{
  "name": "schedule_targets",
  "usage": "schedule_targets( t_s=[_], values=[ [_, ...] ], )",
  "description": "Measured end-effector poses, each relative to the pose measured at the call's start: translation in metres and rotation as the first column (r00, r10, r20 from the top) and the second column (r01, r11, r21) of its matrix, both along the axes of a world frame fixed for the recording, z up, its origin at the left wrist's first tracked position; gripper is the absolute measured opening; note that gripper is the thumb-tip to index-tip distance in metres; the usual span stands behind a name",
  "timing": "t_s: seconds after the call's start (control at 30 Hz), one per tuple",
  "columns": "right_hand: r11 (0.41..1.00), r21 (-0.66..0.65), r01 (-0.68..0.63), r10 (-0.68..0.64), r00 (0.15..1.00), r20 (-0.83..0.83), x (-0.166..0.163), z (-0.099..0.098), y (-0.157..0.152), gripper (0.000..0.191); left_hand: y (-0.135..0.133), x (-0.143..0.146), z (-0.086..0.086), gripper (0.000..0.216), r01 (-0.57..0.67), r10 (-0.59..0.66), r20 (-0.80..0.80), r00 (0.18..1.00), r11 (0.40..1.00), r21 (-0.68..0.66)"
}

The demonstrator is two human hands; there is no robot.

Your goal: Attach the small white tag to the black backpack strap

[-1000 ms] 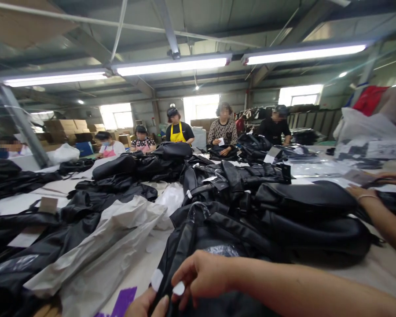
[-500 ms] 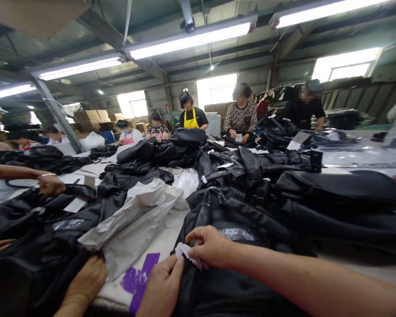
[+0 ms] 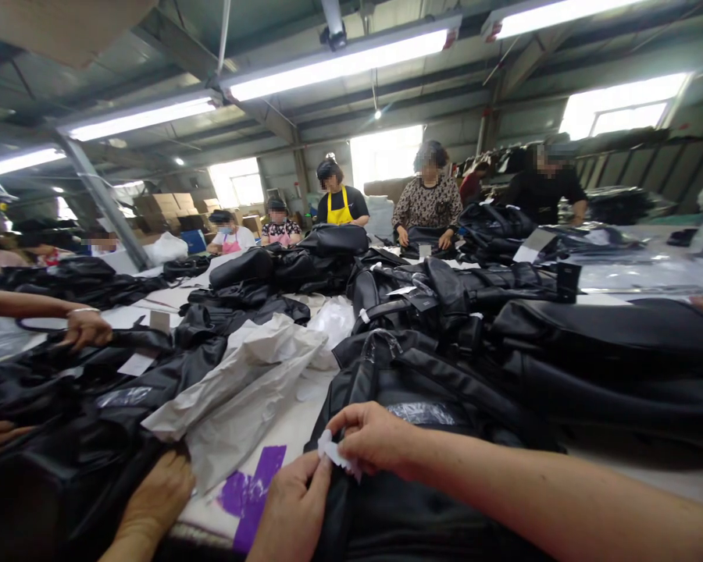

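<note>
Both hands pinch one small white tag (image 3: 332, 451): left hand (image 3: 290, 511) fingers and right hand (image 3: 375, 439) fingers clamped on it. It is blank-looking, crumpled, at six o'clock above a glossy black bag (image 3: 422, 390) on the tabletop (image 3: 296, 417).

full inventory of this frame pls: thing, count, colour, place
black bag: one, black, front centre under both hands
white tag: one, white, pinched between both hands
black bags: many, black, heaped across the table
white wrapping paper: a crumpled bundle, white-grey, left of centre
purple mark: one, purple, on the table surface near the front edge
co-worker's hand: one, bottom left, on a bag
co-worker's hand with bracelet: one, far left, on a bag
people: several, standing at the far side of the table
cardboard boxes: a stack, brown, back left
tube lights: several, lit, overhead
left hand: holds the tag's lower edge
right hand: grips the tag from above
</note>
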State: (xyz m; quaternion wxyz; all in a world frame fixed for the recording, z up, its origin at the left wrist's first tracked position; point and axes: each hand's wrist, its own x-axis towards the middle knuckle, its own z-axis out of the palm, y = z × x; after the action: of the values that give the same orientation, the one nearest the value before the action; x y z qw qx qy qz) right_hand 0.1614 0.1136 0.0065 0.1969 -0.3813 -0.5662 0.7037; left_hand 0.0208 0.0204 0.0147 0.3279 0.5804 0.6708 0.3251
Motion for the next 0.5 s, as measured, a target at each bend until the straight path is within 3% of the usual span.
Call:
schedule_targets(
  t_s=[0.13,0.27,0.33,0.5],
  values=[
    [0.999,0.054,0.011,-0.007,0.997,-0.070,-0.002,0.000,-0.001,0.024,-0.002,0.003,-0.001,0.033,-0.028,0.029,-0.045,0.999,0.999,0.037],
    [0.947,0.318,-0.036,0.063,0.995,-0.077,0.000,0.002,-0.001,0.014,-0.004,0.005,-0.001,0.034,-0.023,0.028,-0.061,0.998,0.996,0.082],
    [0.922,0.385,-0.036,0.078,0.993,-0.094,0.004,0.004,-0.003,0.011,-0.004,0.005,0.001,0.033,-0.025,0.031,-0.057,0.998,0.995,0.098],
    [0.950,0.308,-0.047,0.102,0.981,-0.166,0.011,0.003,-0.004,0.012,-0.001,0.005,0.003,0.033,0.001,0.001,-0.026,1.000,0.999,0.054]
  ],
)
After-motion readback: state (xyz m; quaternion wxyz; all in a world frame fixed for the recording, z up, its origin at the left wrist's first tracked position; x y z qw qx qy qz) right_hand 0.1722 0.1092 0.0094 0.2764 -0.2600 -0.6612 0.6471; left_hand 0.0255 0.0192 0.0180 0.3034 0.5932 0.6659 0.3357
